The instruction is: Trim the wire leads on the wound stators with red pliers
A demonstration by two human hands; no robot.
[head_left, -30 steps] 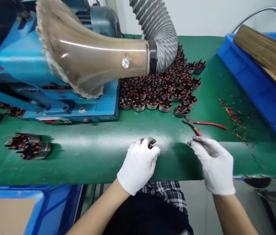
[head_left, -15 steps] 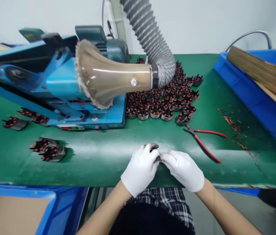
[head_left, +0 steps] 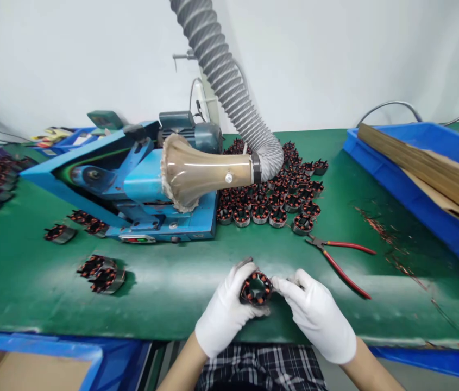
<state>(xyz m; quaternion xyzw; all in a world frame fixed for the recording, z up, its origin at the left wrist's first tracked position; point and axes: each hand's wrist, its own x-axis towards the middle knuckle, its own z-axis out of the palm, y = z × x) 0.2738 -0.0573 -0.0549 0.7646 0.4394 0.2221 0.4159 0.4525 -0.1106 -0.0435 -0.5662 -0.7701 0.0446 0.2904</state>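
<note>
Copper coils line the small black-and-silver metal ring core [head_left: 246,290] held near the front edge of the green-topped desk [head_left: 172,304], its round opening turned up toward the camera. Whether it touches the desktop cannot be told. The person's left hand [head_left: 227,312], in a white fabric glove with greyed fingertips, grasps it from the left, index finger curved over the far side, thumb along the near side. The right hand [head_left: 319,317], gloved alike, is angled inward, fingertips bunched at the core's right edge; whether they pinch a wire cannot be made out. Both forearms slant in from below, converging toward the core.

To the right, near the right hand, red-handled metal pliers [head_left: 322,247] lie with their handles spread. Beyond the core, many similar copper-wound cores [head_left: 278,217] stand packed together, under and beside a ribbed grey hose [head_left: 229,81] joined to a tan translucent funnel [head_left: 208,171]. The funnel's wide mouth faces a blue metal machine [head_left: 143,179], whose base carries a red-and-green switch [head_left: 137,239] and a small pale label [head_left: 199,235], its lettering too small to read. Farther right, loose copper wire scraps [head_left: 382,231] lie beside a blue plastic bin [head_left: 408,195] holding brown cardboard sheets [head_left: 420,163].
</note>
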